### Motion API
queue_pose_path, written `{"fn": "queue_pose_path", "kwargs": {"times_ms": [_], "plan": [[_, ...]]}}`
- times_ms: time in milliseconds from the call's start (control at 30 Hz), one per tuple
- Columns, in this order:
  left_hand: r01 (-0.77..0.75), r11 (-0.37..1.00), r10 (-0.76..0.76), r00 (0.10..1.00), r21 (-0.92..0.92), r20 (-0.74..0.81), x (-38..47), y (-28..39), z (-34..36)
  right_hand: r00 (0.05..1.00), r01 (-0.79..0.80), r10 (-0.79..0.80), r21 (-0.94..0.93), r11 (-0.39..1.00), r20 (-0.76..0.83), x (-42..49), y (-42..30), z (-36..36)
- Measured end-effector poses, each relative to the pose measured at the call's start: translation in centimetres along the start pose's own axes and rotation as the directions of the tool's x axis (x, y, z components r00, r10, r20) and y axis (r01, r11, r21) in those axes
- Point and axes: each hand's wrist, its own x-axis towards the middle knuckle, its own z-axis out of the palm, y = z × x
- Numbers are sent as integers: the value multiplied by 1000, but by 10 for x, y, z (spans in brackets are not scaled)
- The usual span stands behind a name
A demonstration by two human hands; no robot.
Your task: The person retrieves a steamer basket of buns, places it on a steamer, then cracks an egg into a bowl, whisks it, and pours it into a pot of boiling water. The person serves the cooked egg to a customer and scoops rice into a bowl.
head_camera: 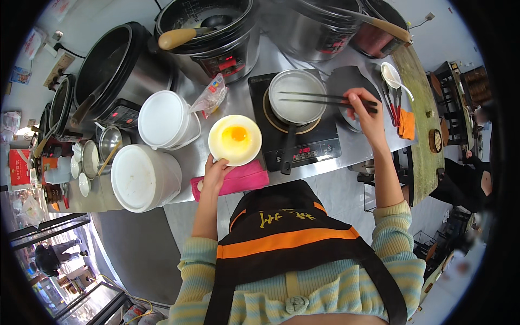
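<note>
My left hand (pixel 215 172) grips the near rim of a white bowl (pixel 252 148), left of the cooktop. Inside the bowl lies a raw egg (pixel 236 133) with one whole yolk. In my right hand (pixel 365 115) is a pair of dark chopsticks (pixel 325 99), their tips reaching over a saucepan (pixel 276 109). Pale, cloudy liquid (pixel 298 91) fills the pan; whether the tips touch it I cannot tell. The pan's black handle (pixel 289 150) points towards me. It sits on a black induction cooktop (pixel 268 156) with a lit red display.
Two lidded white buckets (pixel 162 120) stand left, near a plastic bag (pixel 211 97). A pink towel (pixel 243 180) lies along the counter's front edge. Large electric cookers (pixel 227 63) line the back. At right are red-handled tongs (pixel 394 107), an orange cloth (pixel 406 124) and a white spoon (pixel 392 76).
</note>
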Motion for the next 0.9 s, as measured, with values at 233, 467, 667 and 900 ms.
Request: {"fn": "queue_pose_path", "kwargs": {"times_ms": [233,467,667,900], "plan": [[-50,997,45,995,55,92,-41,42,32,952,-145,131,32,989,278,-44,14,82],[-54,985,42,996,166,73,-57,51,30,948,-288,248,211,934,199,-73,31,87],[-82,985,69,993,155,92,-58,48,27,941,-335,300,302,892,159,-79,37,90],[-123,988,119,992,96,51,-57,46,27,961,-274,269,312,910,59,-81,46,96]]}}
